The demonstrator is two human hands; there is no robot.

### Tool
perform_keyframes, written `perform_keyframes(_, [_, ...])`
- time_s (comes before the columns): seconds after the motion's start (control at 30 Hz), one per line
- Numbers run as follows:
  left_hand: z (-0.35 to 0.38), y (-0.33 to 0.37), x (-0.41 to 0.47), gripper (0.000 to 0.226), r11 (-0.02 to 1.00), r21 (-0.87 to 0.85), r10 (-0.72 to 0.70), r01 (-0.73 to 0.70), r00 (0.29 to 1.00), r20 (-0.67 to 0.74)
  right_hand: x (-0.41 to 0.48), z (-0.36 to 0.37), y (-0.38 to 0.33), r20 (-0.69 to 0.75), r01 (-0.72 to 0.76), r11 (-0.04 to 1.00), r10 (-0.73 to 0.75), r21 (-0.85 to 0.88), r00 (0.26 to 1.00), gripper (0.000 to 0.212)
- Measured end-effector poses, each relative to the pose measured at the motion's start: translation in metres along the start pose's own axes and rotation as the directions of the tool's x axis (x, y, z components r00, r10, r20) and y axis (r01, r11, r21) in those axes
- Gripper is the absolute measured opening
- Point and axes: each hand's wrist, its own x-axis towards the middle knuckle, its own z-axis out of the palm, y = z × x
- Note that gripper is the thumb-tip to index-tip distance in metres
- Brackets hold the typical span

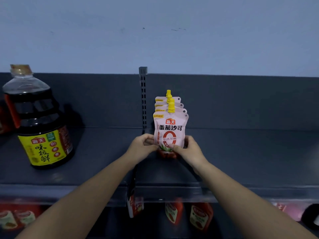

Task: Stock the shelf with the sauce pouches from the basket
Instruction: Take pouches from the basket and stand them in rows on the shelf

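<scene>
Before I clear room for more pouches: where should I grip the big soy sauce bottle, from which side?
Probably the red handle on the left shoulder of the soy sauce bottle, reached from the left: it stands upright, body looking too wide for one hand.

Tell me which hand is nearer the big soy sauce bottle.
Left. The left hand grips the front pouch on the side toward the bottle; the right hand grips its far side.

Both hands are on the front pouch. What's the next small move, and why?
Probably ease the grip and let go. The front sauce pouch stands upright, aligned with the row of pouches behind it, its base apparently on the shelf. The left hand and right hand pinch its lower edges, so loosening gently would test whether it stands alone.
</scene>
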Motion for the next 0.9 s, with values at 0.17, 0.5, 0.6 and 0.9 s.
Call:
perform_keyframes(0.17, [-0.007, 0.0, -0.021, 0.017, 0.998, -0.043, -0.06, 0.053, 0.982, -0.178, -0.018, -0.008, -0.005, -0.129, 0.01, 0.999, -0.005, 0.039, 0.992, 0.064])
perform_keyframes(0.5, [-0.076, -0.015, -0.161, 0.021, 0.922, 0.356, 0.072, 0.154, 0.834, -0.548, -0.075, 0.049, -0.037, 0.469, 0.593, 0.792, -0.473, -0.144, 0.746, 0.036])
perform_keyframes(0.6, [-0.107, -0.019, -0.223, 0.028, 0.816, 0.443, 0.009, 0.371, 0.759, -0.651, -0.098, 0.09, -0.052, 0.652, 0.739, 0.667, -0.519, -0.095, 0.553, 0.043])
perform_keyframes(0.9, [-0.152, -0.071, -0.4, 0.033, 0.423, 0.425, -0.278, 0.8, 0.561, -0.78, -0.185, 0.233, -0.055, 0.949, 0.94, 0.336, -0.313, 0.067, 0.044, 0.034])
